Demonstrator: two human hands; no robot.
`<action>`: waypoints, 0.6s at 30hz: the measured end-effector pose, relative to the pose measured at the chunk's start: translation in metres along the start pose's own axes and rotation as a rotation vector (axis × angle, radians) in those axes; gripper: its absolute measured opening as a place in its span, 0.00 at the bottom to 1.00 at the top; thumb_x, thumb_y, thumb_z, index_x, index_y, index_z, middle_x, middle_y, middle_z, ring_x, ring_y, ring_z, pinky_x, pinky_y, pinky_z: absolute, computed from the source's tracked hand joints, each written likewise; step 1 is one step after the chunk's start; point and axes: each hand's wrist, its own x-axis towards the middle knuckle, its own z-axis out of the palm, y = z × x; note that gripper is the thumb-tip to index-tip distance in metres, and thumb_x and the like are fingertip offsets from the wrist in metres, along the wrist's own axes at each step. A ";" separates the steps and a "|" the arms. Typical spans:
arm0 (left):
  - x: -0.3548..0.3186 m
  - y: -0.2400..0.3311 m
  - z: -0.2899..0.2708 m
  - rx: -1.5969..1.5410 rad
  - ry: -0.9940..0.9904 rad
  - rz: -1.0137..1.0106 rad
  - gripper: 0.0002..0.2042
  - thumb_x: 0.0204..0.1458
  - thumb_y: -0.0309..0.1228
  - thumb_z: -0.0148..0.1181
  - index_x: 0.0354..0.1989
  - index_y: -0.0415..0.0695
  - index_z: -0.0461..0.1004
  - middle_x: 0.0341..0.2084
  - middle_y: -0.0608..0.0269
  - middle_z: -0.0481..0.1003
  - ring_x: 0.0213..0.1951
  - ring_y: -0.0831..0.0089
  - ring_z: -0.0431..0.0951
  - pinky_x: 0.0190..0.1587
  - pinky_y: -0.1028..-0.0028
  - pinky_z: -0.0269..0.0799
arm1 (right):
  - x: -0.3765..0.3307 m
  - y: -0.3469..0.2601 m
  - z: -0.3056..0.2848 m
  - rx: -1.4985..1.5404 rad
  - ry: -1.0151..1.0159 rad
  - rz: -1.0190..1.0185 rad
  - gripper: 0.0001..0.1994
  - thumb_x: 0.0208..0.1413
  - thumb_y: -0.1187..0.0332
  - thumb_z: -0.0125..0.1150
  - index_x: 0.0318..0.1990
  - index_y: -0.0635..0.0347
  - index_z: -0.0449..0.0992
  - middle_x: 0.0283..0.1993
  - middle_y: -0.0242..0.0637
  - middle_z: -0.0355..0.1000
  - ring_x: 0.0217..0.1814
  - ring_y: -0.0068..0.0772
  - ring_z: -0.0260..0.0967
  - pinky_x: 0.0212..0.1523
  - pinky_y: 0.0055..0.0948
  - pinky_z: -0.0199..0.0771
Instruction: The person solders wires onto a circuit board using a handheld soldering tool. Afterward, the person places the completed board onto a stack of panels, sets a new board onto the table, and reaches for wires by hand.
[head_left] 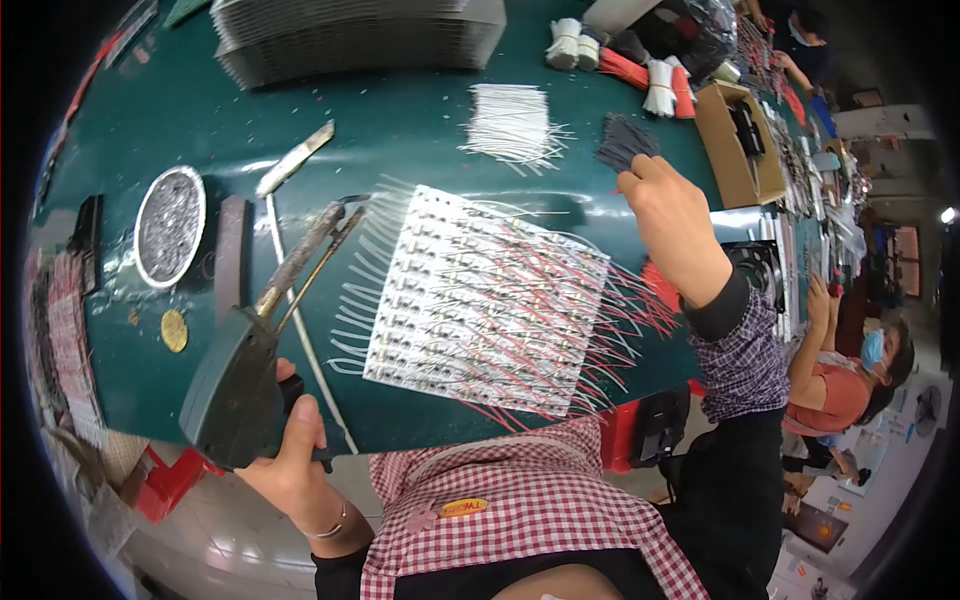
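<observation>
My left hand [295,470] is wrapped round the handle of a dark soldering gun [235,385], its tip pointing up and right toward the board. In the middle lies a white circuit board panel [400,330], with rows of small parts and many red, white and black wires standing off it. My right hand [675,220] is closed in a pinch at the near edge of a small pile of black wires [622,138]. The fingertips are partly hidden, so how many wires they hold does not show. A bundle of white wires [508,115] lies left of that pile.
An oval dish of silvery bits [170,228], a yellow round pad [174,331] and a long thin rod [300,330] lie at left. Stacked grey sheets [360,40] stand at the back. A cardboard box [735,145] sits at right, with a masked person [835,390] beyond.
</observation>
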 end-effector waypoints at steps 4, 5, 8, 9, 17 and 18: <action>0.008 -0.006 0.004 0.019 -0.055 -0.008 0.26 0.43 0.15 0.61 0.55 0.32 0.67 0.41 0.49 0.76 0.20 0.79 0.68 0.18 0.83 0.59 | -0.016 0.011 -0.005 0.204 -0.045 0.094 0.06 0.45 0.80 0.54 0.31 0.62 0.75 0.34 0.40 0.68 0.42 0.43 0.70 0.38 0.37 0.74; 0.009 -0.008 0.006 0.040 -0.057 0.000 0.26 0.44 0.16 0.62 0.56 0.32 0.66 0.40 0.48 0.76 0.19 0.80 0.67 0.17 0.83 0.58 | -0.019 0.011 -0.005 0.233 -0.046 0.116 0.07 0.45 0.80 0.53 0.32 0.62 0.75 0.34 0.40 0.68 0.42 0.44 0.70 0.38 0.37 0.74; 0.011 -0.008 0.010 0.023 -0.103 -0.017 0.26 0.43 0.15 0.62 0.55 0.32 0.68 0.41 0.49 0.76 0.20 0.80 0.67 0.17 0.83 0.59 | -0.021 0.012 -0.003 0.089 -0.075 0.100 0.06 0.45 0.78 0.54 0.30 0.63 0.77 0.33 0.41 0.68 0.40 0.44 0.70 0.37 0.36 0.72; 0.011 -0.007 0.010 0.003 -0.125 -0.019 0.26 0.42 0.14 0.61 0.54 0.32 0.69 0.41 0.49 0.76 0.20 0.80 0.69 0.18 0.83 0.59 | -0.022 0.012 0.001 0.002 -0.084 0.057 0.04 0.44 0.78 0.56 0.29 0.62 0.76 0.32 0.40 0.68 0.39 0.42 0.70 0.37 0.35 0.73; 0.002 -0.002 0.016 0.069 -0.095 -0.038 0.27 0.40 0.14 0.62 0.54 0.34 0.69 0.39 0.51 0.77 0.21 0.80 0.70 0.19 0.83 0.61 | 0.000 -0.017 -0.004 -0.075 -0.080 -0.051 0.06 0.37 0.77 0.60 0.28 0.61 0.76 0.31 0.38 0.69 0.39 0.37 0.69 0.34 0.29 0.75; 0.003 -0.001 0.017 0.054 -0.085 -0.061 0.26 0.40 0.14 0.62 0.54 0.34 0.70 0.39 0.51 0.77 0.21 0.80 0.70 0.20 0.83 0.62 | 0.006 -0.020 -0.014 0.135 0.014 -0.050 0.08 0.40 0.79 0.57 0.32 0.62 0.76 0.33 0.40 0.68 0.40 0.40 0.70 0.36 0.32 0.74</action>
